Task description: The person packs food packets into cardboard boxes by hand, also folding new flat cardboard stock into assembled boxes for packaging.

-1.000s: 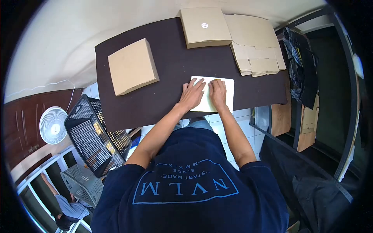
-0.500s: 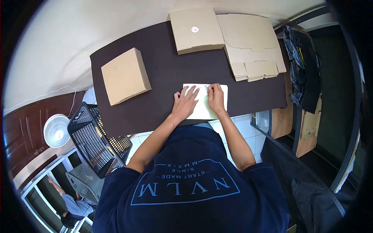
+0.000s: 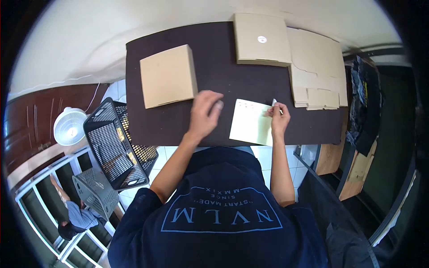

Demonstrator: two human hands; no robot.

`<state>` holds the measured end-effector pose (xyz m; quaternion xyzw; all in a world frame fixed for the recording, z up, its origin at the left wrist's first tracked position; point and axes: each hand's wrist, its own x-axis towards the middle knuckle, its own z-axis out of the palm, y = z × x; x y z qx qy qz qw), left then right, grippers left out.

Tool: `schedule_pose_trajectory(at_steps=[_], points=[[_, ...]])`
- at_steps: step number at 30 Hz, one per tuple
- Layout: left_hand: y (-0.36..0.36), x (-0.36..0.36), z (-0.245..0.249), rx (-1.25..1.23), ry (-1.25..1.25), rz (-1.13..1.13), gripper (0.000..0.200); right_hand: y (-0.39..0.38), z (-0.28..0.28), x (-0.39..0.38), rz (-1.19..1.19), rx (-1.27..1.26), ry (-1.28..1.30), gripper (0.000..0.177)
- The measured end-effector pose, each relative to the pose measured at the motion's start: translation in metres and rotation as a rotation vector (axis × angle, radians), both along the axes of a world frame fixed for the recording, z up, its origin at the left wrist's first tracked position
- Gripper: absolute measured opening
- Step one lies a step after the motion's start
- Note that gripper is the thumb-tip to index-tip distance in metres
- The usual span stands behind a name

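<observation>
A pale yellow sheet (image 3: 249,123) lies on the dark table (image 3: 214,67) near its front edge. My right hand (image 3: 279,118) rests on the sheet's right edge, with its fingers pinched on the upper right corner, where a small white bit sticks up. My left hand (image 3: 203,114) hovers blurred over the table left of the sheet, fingers apart and holding nothing. It is nearest to a closed brown cardboard box (image 3: 168,76) at the table's left.
A second closed box with a round white sticker (image 3: 261,38) sits at the back beside a stack of flat cardboard blanks (image 3: 319,67). Black basket (image 3: 111,147), grey basket (image 3: 96,193) and fan (image 3: 69,127) stand on the floor at left. Another person (image 3: 73,219) is lower left. Dark clothes (image 3: 364,102) hang at right.
My left hand has lifted off the sheet and swung left toward the brown box. My right hand slid to the sheet's right corner. The view has shifted left.
</observation>
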<state>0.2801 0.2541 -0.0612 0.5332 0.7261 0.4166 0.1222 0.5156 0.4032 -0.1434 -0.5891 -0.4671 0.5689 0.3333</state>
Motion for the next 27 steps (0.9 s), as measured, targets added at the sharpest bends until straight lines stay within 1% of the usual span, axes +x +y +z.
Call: schedule_pose_trajectory(at_steps=[2, 4, 6, 7, 8, 9, 10, 12, 13, 14, 16, 18, 20, 22, 27], points=[[-0.028, -0.053, 0.001, 0.141, -0.071, 0.309, 0.026, -0.008, 0.021, -0.021, 0.046, 0.028, -0.039, 0.017], [-0.047, -0.105, 0.018, 0.101, 0.062, 0.616, 0.026, -0.016, 0.032, -0.047, 0.087, 0.065, -0.08, 0.016], [-0.069, -0.156, 0.005, -0.007, -0.002, 0.77, 0.035, -0.03, 0.038, -0.082, 0.148, 0.154, 0.038, 0.014], [-0.076, -0.176, -0.005, -0.002, -0.009, 0.777, 0.035, -0.037, 0.049, -0.105, 0.201, 0.216, 0.015, 0.011], [-0.083, -0.192, -0.017, -0.068, -0.048, 0.724, 0.039, -0.047, 0.059, -0.129, 0.232, 0.257, 0.075, 0.01], [-0.088, -0.205, -0.03, -0.137, -0.088, 0.671, 0.043, -0.057, 0.066, -0.155, 0.27, 0.334, 0.054, 0.01], [-0.09, -0.213, -0.04, -0.136, -0.098, 0.676, 0.043, -0.066, 0.07, -0.179, 0.307, 0.412, 0.035, 0.01], [-0.09, -0.224, -0.059, -0.186, -0.167, 0.414, 0.054, -0.081, 0.071, -0.22, 0.412, 0.564, -0.056, 0.008], [-0.09, -0.221, -0.06, -0.185, -0.175, 0.421, 0.054, -0.089, 0.074, -0.24, 0.441, 0.609, -0.101, 0.006], [-0.087, -0.215, -0.06, -0.187, -0.187, 0.396, 0.056, -0.095, 0.079, -0.258, 0.471, 0.727, -0.117, 0.005], [-0.083, -0.212, -0.06, -0.184, -0.202, 0.369, 0.059, -0.109, 0.074, -0.289, 0.484, 0.757, -0.06, 0.005], [-0.085, -0.209, -0.059, -0.169, -0.303, 0.37, 0.063, -0.118, 0.062, -0.309, 0.518, 0.781, -0.115, 0.006], [-0.086, -0.209, -0.057, -0.175, -0.305, 0.377, 0.062, -0.122, 0.049, -0.322, 0.55, 0.808, -0.169, 0.008], [-0.086, -0.212, -0.056, -0.176, -0.31, 0.367, 0.062, -0.125, 0.043, -0.333, 0.541, 0.915, -0.211, 0.01], [-0.088, -0.217, -0.056, -0.194, -0.344, 0.343, 0.064, -0.125, 0.036, -0.347, 0.554, 0.972, -0.266, 0.011]])
